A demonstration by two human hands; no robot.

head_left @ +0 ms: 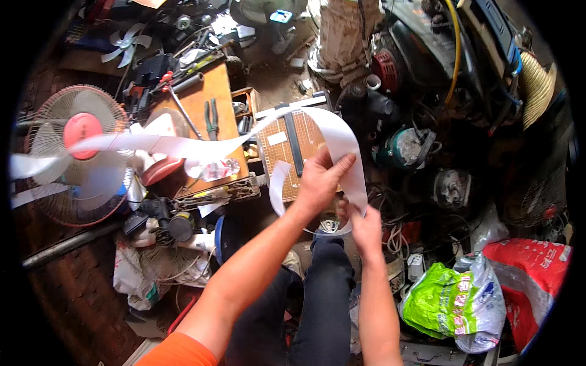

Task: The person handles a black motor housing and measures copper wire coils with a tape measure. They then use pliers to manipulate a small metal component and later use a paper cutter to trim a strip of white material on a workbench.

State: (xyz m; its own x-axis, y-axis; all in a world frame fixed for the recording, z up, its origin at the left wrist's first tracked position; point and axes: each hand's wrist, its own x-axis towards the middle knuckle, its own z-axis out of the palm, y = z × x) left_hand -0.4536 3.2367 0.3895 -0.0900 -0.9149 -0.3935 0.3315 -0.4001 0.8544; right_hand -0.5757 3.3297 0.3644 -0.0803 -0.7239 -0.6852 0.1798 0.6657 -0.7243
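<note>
Above the knees, the left hand (320,180) pinches a white strip (342,143); the right hand (365,229) seemingly grips its lower loop.

One long white strip (183,146), two hands (320,183), one standing fan (76,155), one pair of pliers (211,119), one green bag (448,299).

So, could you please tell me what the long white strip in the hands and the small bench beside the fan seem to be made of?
The white strip, gripped by the left hand and the right hand, looks like thin matte paper or plastic film: it curls and loops freely. The bench looks like bare brown wood, flat and dull. The fan guard looks like wire.
</note>
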